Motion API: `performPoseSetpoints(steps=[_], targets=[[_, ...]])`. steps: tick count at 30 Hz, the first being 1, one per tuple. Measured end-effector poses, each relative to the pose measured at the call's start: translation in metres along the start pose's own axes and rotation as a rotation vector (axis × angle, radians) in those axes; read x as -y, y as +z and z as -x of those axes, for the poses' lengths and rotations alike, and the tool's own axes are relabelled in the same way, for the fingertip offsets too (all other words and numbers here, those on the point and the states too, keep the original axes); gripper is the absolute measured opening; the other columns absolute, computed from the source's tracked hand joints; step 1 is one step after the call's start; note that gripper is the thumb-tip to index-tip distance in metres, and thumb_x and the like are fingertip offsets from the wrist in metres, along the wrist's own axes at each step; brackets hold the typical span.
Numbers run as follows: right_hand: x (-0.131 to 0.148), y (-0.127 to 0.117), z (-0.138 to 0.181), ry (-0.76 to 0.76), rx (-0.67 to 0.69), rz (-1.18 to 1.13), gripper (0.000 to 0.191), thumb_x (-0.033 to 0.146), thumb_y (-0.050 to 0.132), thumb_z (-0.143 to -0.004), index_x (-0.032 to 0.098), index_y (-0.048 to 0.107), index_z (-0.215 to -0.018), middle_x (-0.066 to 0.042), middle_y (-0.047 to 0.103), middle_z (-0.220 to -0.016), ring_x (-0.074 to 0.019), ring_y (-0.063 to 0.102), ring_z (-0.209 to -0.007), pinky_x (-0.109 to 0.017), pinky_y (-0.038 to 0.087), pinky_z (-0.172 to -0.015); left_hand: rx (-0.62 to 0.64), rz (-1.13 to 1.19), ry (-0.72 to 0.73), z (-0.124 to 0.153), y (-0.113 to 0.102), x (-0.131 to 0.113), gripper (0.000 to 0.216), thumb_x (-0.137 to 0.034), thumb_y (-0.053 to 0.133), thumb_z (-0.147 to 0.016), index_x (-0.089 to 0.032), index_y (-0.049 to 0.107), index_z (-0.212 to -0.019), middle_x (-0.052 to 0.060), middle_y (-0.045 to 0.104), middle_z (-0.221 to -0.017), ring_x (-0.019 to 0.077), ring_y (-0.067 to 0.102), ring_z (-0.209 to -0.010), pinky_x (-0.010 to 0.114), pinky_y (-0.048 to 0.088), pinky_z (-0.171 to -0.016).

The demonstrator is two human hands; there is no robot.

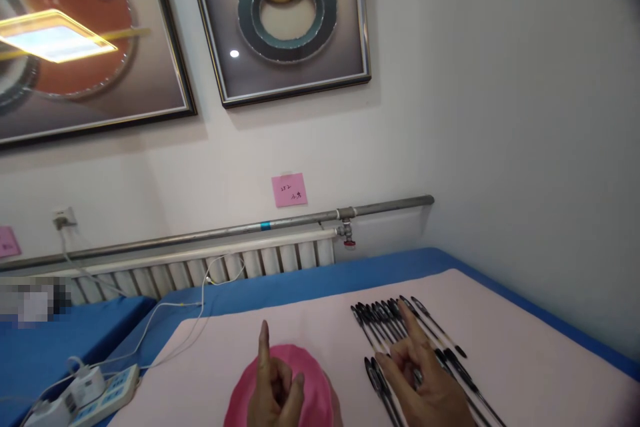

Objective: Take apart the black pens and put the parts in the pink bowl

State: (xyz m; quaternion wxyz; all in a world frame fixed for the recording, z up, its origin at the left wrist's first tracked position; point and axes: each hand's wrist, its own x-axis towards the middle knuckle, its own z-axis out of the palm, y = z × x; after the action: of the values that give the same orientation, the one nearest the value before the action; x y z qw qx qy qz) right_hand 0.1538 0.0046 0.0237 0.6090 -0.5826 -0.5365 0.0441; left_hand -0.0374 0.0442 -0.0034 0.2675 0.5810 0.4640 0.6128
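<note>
My left hand (274, 383) is raised in front of a pink round dish (316, 388). Its index finger points up, the thumb stands apart, the other fingers are curled, and nothing is in it. To the right, my right hand (425, 380) hovers over rows of black pens (370, 323), index finger and thumb spread, other fingers bent, holding nothing visible. The pens lie side by side in a back row and a front row; my right hand hides part of both. Pens and dish rest on a pale pink sheet (210, 353).
The sheet covers a blue table (415, 263) against a wall with a radiator (280, 258) and pipe (225, 233). At left lie a power strip (113, 397) with plugged chargers (86, 383) and a white cable (150, 327). A pink note (289, 189) is on the wall.
</note>
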Motion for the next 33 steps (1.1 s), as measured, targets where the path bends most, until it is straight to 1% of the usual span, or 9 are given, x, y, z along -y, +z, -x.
performPoseSetpoints(steps=[4,7,13,16,19,26,28,30,33], targets=[[-0.004,0.001,0.001,-0.006,0.062,0.029,0.059,0.034,0.048,-0.085,0.021,0.032,-0.140,0.005,0.052,-0.063,-0.0137,0.051,-0.054,-0.026,0.044,-0.058,0.012,0.006,-0.009,0.005,0.000,-0.010,0.077,-0.039,0.051,-0.082,-0.020,0.012,-0.146,-0.007,0.040,-0.057,0.0123,0.039,-0.048,0.022,0.034,-0.048],[-0.007,0.003,0.000,0.022,0.068,0.047,0.059,0.034,0.048,-0.084,0.019,0.034,-0.139,0.005,0.052,-0.063,-0.0142,0.050,-0.054,-0.026,0.043,-0.057,0.039,0.010,-0.089,0.007,-0.001,-0.018,0.081,-0.041,0.052,-0.080,-0.020,0.010,-0.146,-0.006,0.041,-0.061,0.0124,0.040,-0.051,0.022,0.035,-0.051],[-0.013,0.004,-0.005,0.190,0.174,0.087,0.064,0.029,0.046,-0.080,0.017,0.030,-0.141,0.006,0.049,-0.061,-0.0148,0.049,-0.056,-0.026,0.040,-0.059,0.230,-0.107,-0.255,0.000,-0.009,-0.023,0.083,-0.031,0.051,-0.082,-0.019,0.000,-0.146,-0.006,0.043,-0.064,0.0135,0.043,-0.059,0.023,0.038,-0.060],[-0.012,0.004,-0.008,0.245,0.204,0.084,0.068,0.028,0.045,-0.079,0.016,0.025,-0.143,0.006,0.047,-0.060,-0.0147,0.048,-0.055,-0.026,0.039,-0.058,0.292,-0.130,-0.277,-0.002,-0.010,-0.019,0.084,-0.031,0.051,-0.082,-0.019,-0.002,-0.146,-0.006,0.044,-0.066,0.0140,0.043,-0.061,0.024,0.038,-0.060],[-0.009,0.004,-0.007,0.255,0.224,0.078,0.070,0.028,0.045,-0.079,0.015,0.022,-0.144,0.006,0.048,-0.061,-0.0149,0.049,-0.056,-0.025,0.039,-0.058,0.297,-0.136,-0.280,-0.002,-0.011,-0.017,0.084,-0.032,0.051,-0.083,-0.020,-0.003,-0.146,-0.006,0.045,-0.066,0.0140,0.044,-0.061,0.024,0.038,-0.061],[-0.011,0.004,-0.007,0.221,0.290,0.242,0.063,0.026,0.041,-0.082,0.017,0.026,-0.143,0.004,0.053,-0.064,-0.0170,0.055,-0.064,-0.026,0.040,-0.062,0.306,-0.163,-0.257,-0.002,-0.012,-0.011,0.083,-0.033,0.049,-0.082,-0.017,-0.001,-0.146,-0.007,0.044,-0.065,0.0143,0.045,-0.060,0.024,0.038,-0.060],[-0.014,0.004,-0.006,0.183,0.407,0.398,0.056,0.024,0.038,-0.085,0.017,0.031,-0.140,0.000,0.059,-0.072,-0.0181,0.058,-0.071,-0.026,0.040,-0.065,0.329,-0.207,-0.258,-0.001,-0.013,-0.010,0.079,-0.035,0.048,-0.082,-0.016,0.007,-0.145,-0.006,0.046,-0.066,0.0152,0.048,-0.062,0.025,0.039,-0.061],[-0.018,0.005,-0.004,0.135,0.560,0.558,0.045,0.019,0.037,-0.086,0.016,0.046,-0.130,-0.006,0.065,-0.086,-0.0196,0.060,-0.080,-0.027,0.040,-0.069,0.386,-0.303,-0.250,-0.001,-0.015,-0.011,0.068,-0.038,0.047,-0.081,-0.015,0.025,-0.141,-0.003,0.051,-0.068,0.0167,0.051,-0.065,0.027,0.040,-0.063],[-0.026,0.007,0.003,0.119,0.717,0.675,0.029,0.009,0.044,-0.079,0.014,0.063,-0.100,-0.012,0.067,-0.093,-0.0221,0.062,-0.083,-0.027,0.039,-0.068,0.544,-0.497,-0.220,0.001,-0.015,-0.015,0.040,-0.039,0.044,-0.081,-0.015,0.057,-0.110,0.003,0.058,-0.073,0.0191,0.054,-0.069,0.028,0.040,-0.064]])
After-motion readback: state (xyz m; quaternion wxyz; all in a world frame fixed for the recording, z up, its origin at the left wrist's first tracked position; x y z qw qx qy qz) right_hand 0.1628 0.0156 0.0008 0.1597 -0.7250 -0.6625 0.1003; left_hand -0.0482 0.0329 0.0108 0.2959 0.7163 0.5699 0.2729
